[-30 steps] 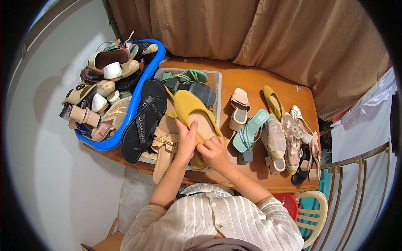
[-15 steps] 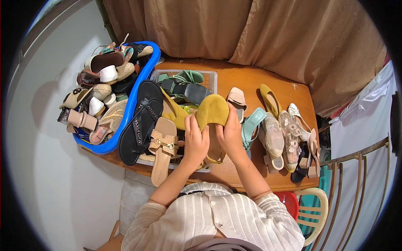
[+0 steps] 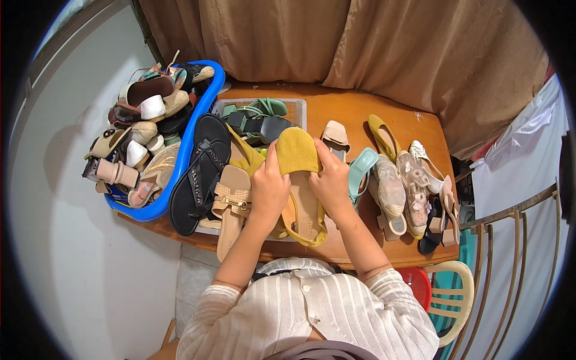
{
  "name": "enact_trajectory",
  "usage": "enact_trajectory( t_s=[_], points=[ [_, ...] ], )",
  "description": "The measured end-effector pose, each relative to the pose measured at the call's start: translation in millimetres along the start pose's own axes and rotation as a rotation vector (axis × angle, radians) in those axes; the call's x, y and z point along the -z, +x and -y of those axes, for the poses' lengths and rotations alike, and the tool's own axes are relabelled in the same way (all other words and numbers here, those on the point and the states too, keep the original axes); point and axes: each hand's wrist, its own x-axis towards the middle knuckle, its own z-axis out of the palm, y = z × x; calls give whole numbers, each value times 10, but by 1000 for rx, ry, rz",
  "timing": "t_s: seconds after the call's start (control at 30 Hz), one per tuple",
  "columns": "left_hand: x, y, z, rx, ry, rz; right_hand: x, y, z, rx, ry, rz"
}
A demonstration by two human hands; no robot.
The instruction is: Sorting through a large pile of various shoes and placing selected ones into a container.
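My left hand (image 3: 267, 187) and my right hand (image 3: 332, 180) grip the sides of a mustard slingback shoe (image 3: 299, 150). Its ribbed toe points away from me, and its tan insole and back strap hang nearest my body. Left of my left hand, a beige slide sandal (image 3: 234, 200) with a gold buckle and a large black thong sandal (image 3: 202, 174) lie over the edge of a clear plastic basket (image 3: 302, 109). Another mustard shoe (image 3: 246, 158) rests partly behind my left hand. Strappy green sandals (image 3: 268, 110) fill the basket's far part. Mint sandals (image 3: 360, 168) stand right of my right hand.
A blue laundry basket (image 3: 209, 84) heaped with shoes is at the left by the wall. On the wooden table (image 3: 414, 126), a pale slide (image 3: 335, 135), a mustard flat (image 3: 383, 137) and several lace shoes (image 3: 391, 186) stand to the right. Beyond the near right edge are a red stool (image 3: 416, 283) and a cream chair (image 3: 462, 294).
Both hands have drawn the mustard shoe slightly toward me and tipped it flatter, so its insole and back strap show more. My grip stays on both sides.
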Motion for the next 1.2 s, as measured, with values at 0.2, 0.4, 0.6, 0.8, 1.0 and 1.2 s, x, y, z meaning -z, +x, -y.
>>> enact_trajectory(
  t_s=[0.2, 0.4, 0.6, 0.8, 1.0, 1.2],
  points=[
    [-1, -14, 207, -35, -253, 67, 50, -12, 67, -177, 179, 184],
    [25, 35, 311, 2, -318, 219, 111, -12, -20, -210, 339, 228],
    [138, 267, 426, 75, -553, 532, 328, 5, -283, -319, 195, 62],
    [-419, 558, 1003, -81, -34, 543, 457, -2, -494, -458, 194, -94],
    [-803, 690, 973, -29, 379, 1136, 447, -63, -330, -512, 186, -13],
    [-968, 755, 1003, -3, 573, 1208, 462, -134, -419, -533, 158, 10]
  ],
)
